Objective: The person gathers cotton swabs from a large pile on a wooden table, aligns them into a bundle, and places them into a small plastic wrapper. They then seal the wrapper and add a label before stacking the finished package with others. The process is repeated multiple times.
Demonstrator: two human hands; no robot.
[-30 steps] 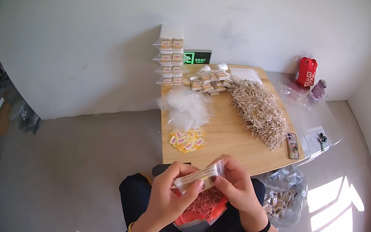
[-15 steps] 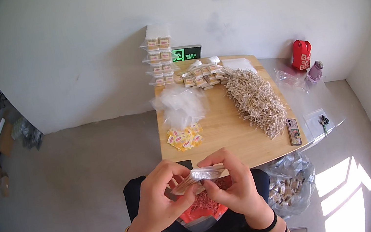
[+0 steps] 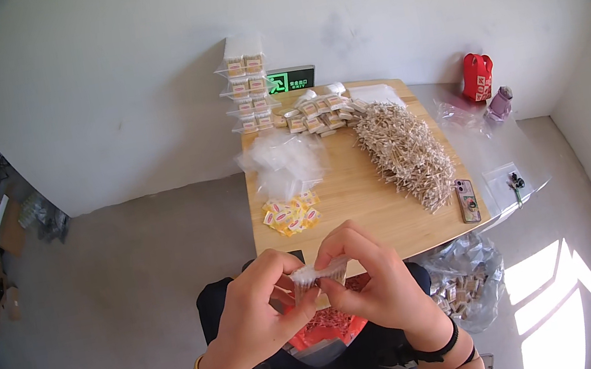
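Above my lap, a small packet of cotton swabs [image 3: 307, 276] in clear plastic is between my two hands, its white tips showing at the top. My left hand [image 3: 255, 302] closes on the packet's left side, thumb in front. From the right, my right hand [image 3: 373, 281] pinches its upper edge with the thumb and fingers. A red bag [image 3: 329, 329] with small reddish contents rests beneath on my lap. On the table, yellow and white labels [image 3: 291, 215] lie closest to the hands, with clear plastic bags [image 3: 284, 167] behind them.
A long heap of loose cotton swabs [image 3: 405, 157] covers the table's right side. Filled packs [image 3: 315, 114] lie behind, beside a tall stack of packs [image 3: 247, 86]. A phone [image 3: 467, 200] rests at the right edge. Below stands a plastic sack [image 3: 467, 284] of packs.
The packet has been tilted more upright, so its white swab tips now show. My right hand has shifted slightly up and its fingers have moved along the packet's upper edge.
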